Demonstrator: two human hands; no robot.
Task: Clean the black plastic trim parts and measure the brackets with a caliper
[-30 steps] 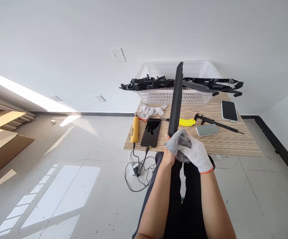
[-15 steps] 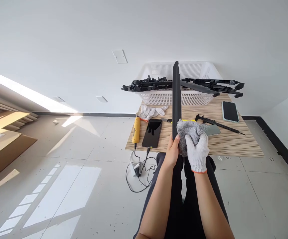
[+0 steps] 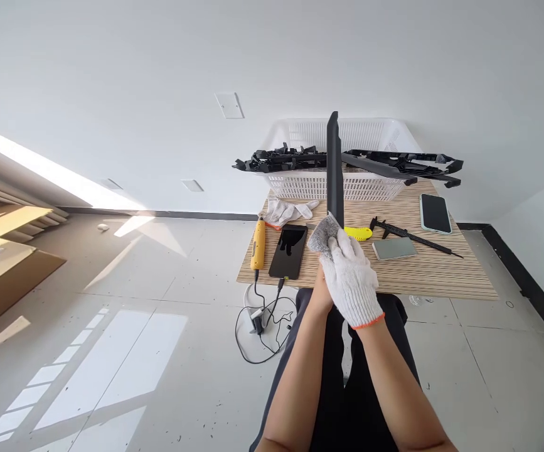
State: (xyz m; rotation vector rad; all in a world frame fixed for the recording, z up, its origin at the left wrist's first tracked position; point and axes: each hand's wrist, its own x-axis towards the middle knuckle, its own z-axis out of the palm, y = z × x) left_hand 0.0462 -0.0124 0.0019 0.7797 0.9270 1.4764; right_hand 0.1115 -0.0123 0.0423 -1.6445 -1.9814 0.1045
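A long black plastic trim piece (image 3: 334, 169) stands lengthwise in front of me, its far end rising over the white basket. My bare left hand (image 3: 321, 290) grips its near end, though my other hand hides most of those fingers. On my right hand (image 3: 349, 276) is a white knit glove with an orange cuff. It presses a grey cloth (image 3: 322, 235) over the near part of the trim piece. The cloth and glove cover that lower stretch of the black surface.
Black plastic parts (image 3: 403, 164) lie across the white basket (image 3: 366, 188). The wooden table (image 3: 441, 276) also bears a yellow corded tool (image 3: 258, 246), a dark phone (image 3: 288, 252), a glove (image 3: 283, 212), a yellow knife handle (image 3: 359, 233), calipers (image 3: 415, 237), a grey-green block (image 3: 394, 248) and another phone (image 3: 435, 213).
My right hand has moved left with the cloth, from the trim piece's right side to over its near end, now covering my left fingers. The yellow knife handle and grey-green block show more.
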